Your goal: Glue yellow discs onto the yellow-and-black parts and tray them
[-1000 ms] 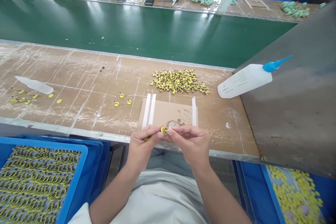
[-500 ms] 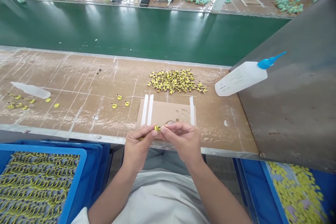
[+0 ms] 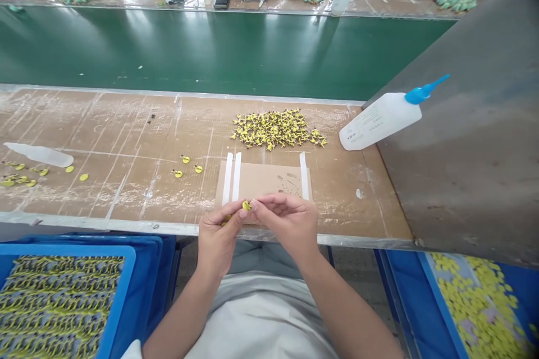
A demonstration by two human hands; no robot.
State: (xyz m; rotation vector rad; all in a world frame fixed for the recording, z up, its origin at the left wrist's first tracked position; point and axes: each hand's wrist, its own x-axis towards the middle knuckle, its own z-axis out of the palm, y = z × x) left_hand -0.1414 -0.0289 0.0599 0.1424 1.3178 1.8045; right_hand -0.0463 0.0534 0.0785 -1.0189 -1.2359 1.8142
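Observation:
My left hand (image 3: pixel 219 235) pinches a small yellow disc (image 3: pixel 246 205) by its edge, between thumb and index finger. Another bit of yellow (image 3: pixel 226 219) shows within the curled left fingers. Thumb and fingertips of my right hand (image 3: pixel 288 221) are closed against the disc, at a small dark piece on it too tiny to make out clearly. Both hands are over the near edge of a cardboard pad (image 3: pixel 269 179) with white tape strips. Beyond the pad lies a heap of small yellow-and-black figures (image 3: pixel 275 128).
A white bottle with a blue nozzle (image 3: pixel 381 120) leans by a metal panel (image 3: pixel 467 134). Yellow discs with dark pieces (image 3: pixel 179 174) and a clear bottle (image 3: pixel 40 154) lie left. Blue bins (image 3: pixel 130 275) flank me. A green belt (image 3: pixel 219 50) runs across; people sit beyond.
The view has shifted slightly, so the table items appear a little further left. My fingers stay together at the yellow disc, which has turned slightly.

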